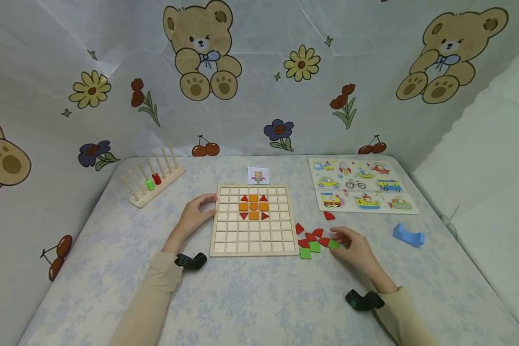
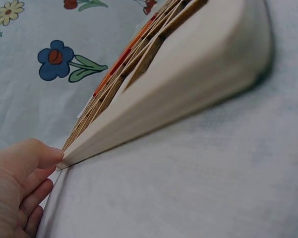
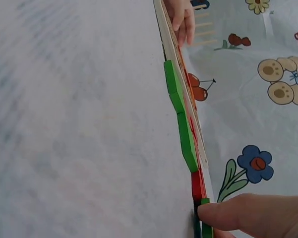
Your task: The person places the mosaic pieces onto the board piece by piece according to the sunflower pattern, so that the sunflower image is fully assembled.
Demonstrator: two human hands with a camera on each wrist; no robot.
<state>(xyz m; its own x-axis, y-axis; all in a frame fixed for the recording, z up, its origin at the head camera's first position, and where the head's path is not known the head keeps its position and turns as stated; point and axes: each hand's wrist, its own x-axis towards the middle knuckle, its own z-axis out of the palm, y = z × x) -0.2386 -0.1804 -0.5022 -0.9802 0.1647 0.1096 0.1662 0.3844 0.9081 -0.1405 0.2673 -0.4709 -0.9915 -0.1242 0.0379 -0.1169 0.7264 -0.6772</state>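
Note:
A wooden grid board (image 1: 253, 235) lies in the middle of the table, bearing a flower-like pattern of orange squares and red triangles (image 1: 253, 206). My left hand (image 1: 207, 206) rests against the board's left edge, fingers loosely extended; the left wrist view shows its fingertips (image 2: 52, 156) touching the board's side (image 2: 188, 84). To the right of the board lie loose red pieces (image 1: 310, 236) and green squares (image 1: 314, 247). My right hand (image 1: 339, 240) pinches a green square (image 1: 334, 244) at the end of that cluster; in the right wrist view its thumb (image 3: 238, 213) presses the piece (image 3: 206, 230).
A small pattern card (image 1: 258, 175) lies behind the board. At the back left stands a wooden peg rack (image 1: 153, 182) with a green and a red ring. A vehicle puzzle (image 1: 363, 185) lies at the back right, a blue block (image 1: 408, 235) near the right edge. One red piece (image 1: 329, 216) lies apart.

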